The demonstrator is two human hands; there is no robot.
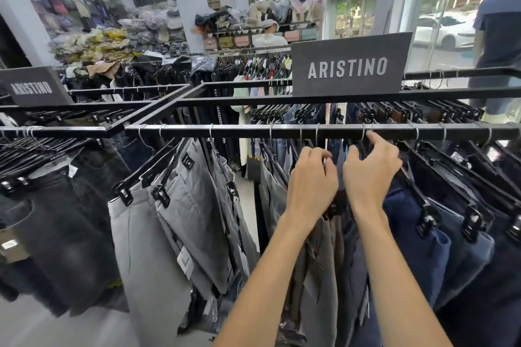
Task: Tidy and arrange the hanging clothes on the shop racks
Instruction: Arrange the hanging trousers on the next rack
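A black metal rail (253, 130) runs across the view with trousers on black clip hangers. Grey trousers (186, 205) hang left of centre, black jeans (56, 219) at the far left, navy trousers (417, 236) to the right. My left hand (311, 177) is curled over the top of a hanger just under the rail, above brownish-grey trousers (324, 262). Close beside it, my right hand (372, 169) grips the neighbouring hanger, its index finger lifted to the wire hooks at the rail. What each palm covers is hidden.
Two dark signs reading ARISTINO (348, 67) (31, 88) stand on the rack frame. More racks of clothes fill the space behind, with shelves of bagged goods and backpacks at the back wall. A person (496, 44) stands at the far right by the glass front.
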